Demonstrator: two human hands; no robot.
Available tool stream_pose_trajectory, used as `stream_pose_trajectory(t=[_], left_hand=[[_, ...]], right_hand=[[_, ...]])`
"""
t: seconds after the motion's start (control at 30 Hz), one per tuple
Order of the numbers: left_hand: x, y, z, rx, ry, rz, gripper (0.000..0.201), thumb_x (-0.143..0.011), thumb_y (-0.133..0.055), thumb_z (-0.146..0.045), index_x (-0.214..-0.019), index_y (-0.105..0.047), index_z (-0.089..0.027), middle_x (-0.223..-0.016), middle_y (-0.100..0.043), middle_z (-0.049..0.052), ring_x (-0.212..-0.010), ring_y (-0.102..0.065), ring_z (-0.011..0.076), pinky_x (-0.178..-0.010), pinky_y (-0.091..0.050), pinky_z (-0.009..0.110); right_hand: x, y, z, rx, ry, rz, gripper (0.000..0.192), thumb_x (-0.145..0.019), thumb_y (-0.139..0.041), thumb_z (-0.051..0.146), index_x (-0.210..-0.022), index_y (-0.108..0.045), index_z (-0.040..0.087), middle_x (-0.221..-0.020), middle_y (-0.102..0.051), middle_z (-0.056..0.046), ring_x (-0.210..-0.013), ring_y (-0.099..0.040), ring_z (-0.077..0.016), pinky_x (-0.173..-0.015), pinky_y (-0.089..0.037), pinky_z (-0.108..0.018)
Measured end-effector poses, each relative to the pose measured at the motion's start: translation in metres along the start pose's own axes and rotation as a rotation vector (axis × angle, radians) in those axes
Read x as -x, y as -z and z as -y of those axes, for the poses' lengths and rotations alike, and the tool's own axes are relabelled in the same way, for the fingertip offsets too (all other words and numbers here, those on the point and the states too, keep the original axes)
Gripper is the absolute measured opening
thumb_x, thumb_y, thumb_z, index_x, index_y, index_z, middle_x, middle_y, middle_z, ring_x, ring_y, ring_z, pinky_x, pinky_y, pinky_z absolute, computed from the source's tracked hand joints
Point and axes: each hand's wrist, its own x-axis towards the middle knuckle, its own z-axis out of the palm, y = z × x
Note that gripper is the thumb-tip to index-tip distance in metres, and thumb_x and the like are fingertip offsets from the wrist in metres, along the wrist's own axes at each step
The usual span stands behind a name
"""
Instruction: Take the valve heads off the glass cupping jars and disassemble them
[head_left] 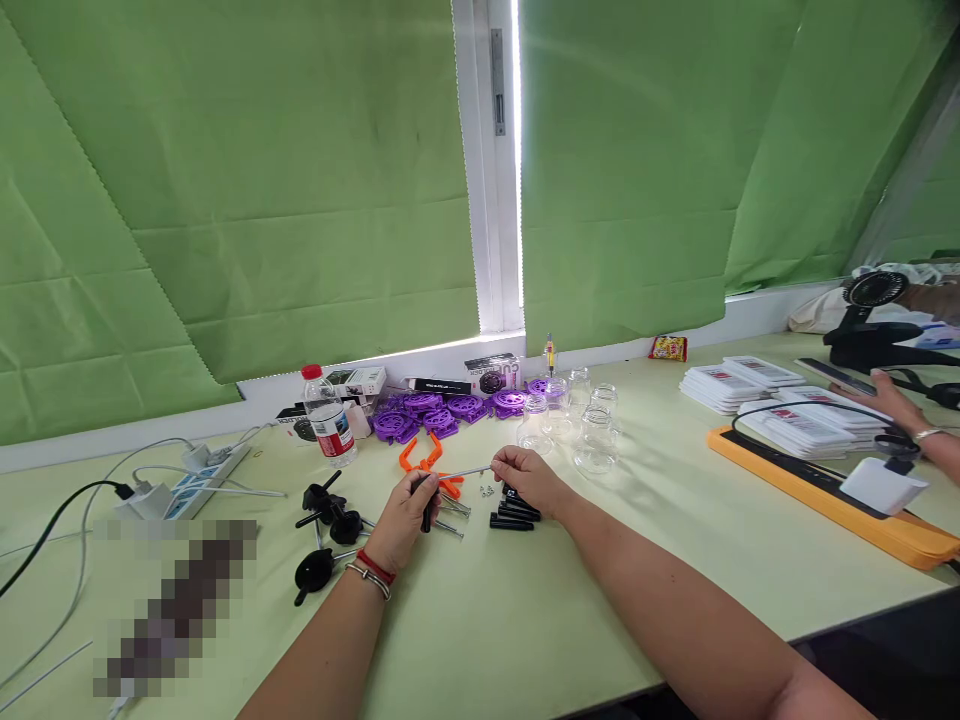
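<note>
My left hand (412, 515) is closed around a black handle (427, 517). A thin metal rod (469, 471) runs from there to my right hand (529, 477), whose fingertips pinch its far end. Whether rod and handle are joined is hidden by my fingers. Several black tube-like handles (514, 515) lie beneath my right hand, beside a few tiny metal pieces (487, 491). Loose metal rods (452, 529) rest right of my left hand. Orange forked parts (422, 455) lie just beyond my hands. Black round-ended parts with metal stems (315, 570) sit left of my left hand.
Purple plastic parts (427, 412), clear glass jars (597, 440) and a red-capped bottle (328, 418) stand at the back. A power strip (214, 475) with cables is left. Right are an orange power strip (810, 497), stacked white packets (814, 420) and another person's hand (889, 403).
</note>
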Motion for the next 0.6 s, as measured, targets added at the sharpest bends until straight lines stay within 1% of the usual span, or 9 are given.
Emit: stream_pose_trajectory(t=[0.1, 0.37, 0.47, 0.53, 0.6], left_hand=[[0.0, -0.0007, -0.0002, -0.007, -0.009, 0.0, 0.035, -0.079, -0.054, -0.052, -0.079, -0.048, -0.018, -0.065, -0.054, -0.004, -0.05, -0.045, 0.0077, -0.045, -0.031, 0.021], [0.0001, -0.0008, -0.0002, -0.018, 0.0, -0.01, 0.036, -0.079, -0.054, -0.054, -0.08, -0.048, -0.018, -0.066, -0.054, -0.004, -0.049, -0.045, 0.0083, -0.046, -0.031, 0.021], [0.0004, -0.0003, 0.0, -0.014, 0.01, -0.023, 0.037, -0.078, -0.055, -0.054, -0.081, -0.049, -0.018, -0.065, -0.054, -0.004, -0.049, -0.045, 0.0087, -0.046, -0.031, 0.021], [0.0003, -0.0002, 0.0, -0.01, 0.016, -0.027, 0.037, -0.078, -0.055, -0.055, -0.081, -0.049, -0.018, -0.065, -0.054, -0.004, -0.049, -0.045, 0.0086, -0.045, -0.03, 0.021], [0.0001, -0.0003, -0.0003, -0.01, 0.021, -0.027, 0.037, -0.077, -0.056, -0.055, -0.08, -0.049, -0.018, -0.064, -0.054, -0.004, -0.048, -0.045, 0.0085, -0.045, -0.03, 0.021]], right_hand=[[0.0006, -0.0013, 0.0013, 0.033, -0.018, -0.002, 0.031, -0.084, -0.049, 0.044, -0.07, -0.057, 0.017, -0.066, -0.056, 0.001, -0.055, -0.036, -0.0096, -0.054, -0.031, -0.024], [0.0011, -0.0018, 0.0019, 0.049, -0.032, 0.014, 0.04, -0.086, -0.044, 0.05, -0.067, -0.056, 0.016, -0.066, -0.057, 0.0, -0.053, -0.036, -0.0093, -0.053, -0.032, -0.024], [0.0008, -0.0007, 0.0001, 0.038, -0.029, 0.007, 0.037, -0.085, -0.047, 0.05, -0.075, -0.059, 0.017, -0.068, -0.057, 0.0, -0.054, -0.038, -0.0094, -0.054, -0.034, -0.025], [0.0004, -0.0003, -0.0016, -0.005, -0.01, -0.002, 0.029, -0.081, -0.054, 0.046, -0.084, -0.059, 0.018, -0.072, -0.057, 0.0, -0.06, -0.045, -0.0106, -0.059, -0.038, -0.025], [0.0, -0.0004, -0.0034, -0.048, 0.015, -0.001, 0.025, -0.077, -0.06, 0.041, -0.088, -0.058, 0.019, -0.074, -0.057, 0.0, -0.068, -0.05, -0.0123, -0.066, -0.042, -0.027]])
